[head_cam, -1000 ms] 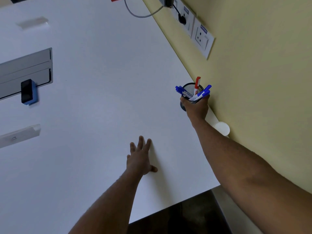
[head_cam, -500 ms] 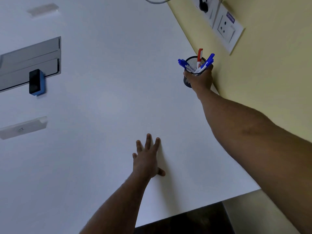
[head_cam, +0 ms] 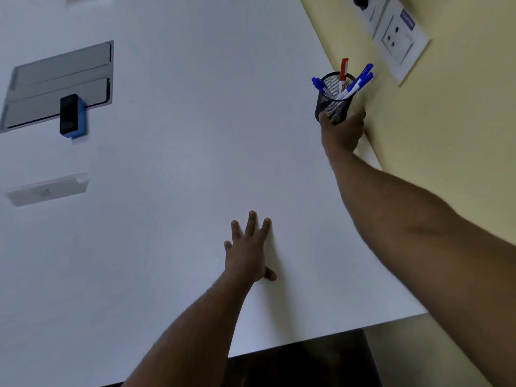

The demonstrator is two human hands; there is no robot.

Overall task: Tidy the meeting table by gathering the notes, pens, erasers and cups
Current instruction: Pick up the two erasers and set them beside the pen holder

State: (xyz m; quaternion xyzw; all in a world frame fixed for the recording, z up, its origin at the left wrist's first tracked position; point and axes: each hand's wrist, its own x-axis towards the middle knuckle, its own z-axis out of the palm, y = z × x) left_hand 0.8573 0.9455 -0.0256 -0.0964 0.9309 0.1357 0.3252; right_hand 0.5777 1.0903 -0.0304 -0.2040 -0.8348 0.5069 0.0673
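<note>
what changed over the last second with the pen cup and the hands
The right hand slid its grip from the rim to the base of the pen cup, which now leans away from the wall. The left hand stayed flat on the table, and the eraser stayed put.

A broad white worktop point(head_cam: 173, 163) fills most of the view and butts against a pale yellow wall point(head_cam: 460, 152) on the right. White socket plates point(head_cam: 402, 43) are fixed to that wall. A grey hatch panel point(head_cam: 61, 79) sits flush in the worktop. Dark floor point(head_cam: 301, 361) shows below its near edge
</note>
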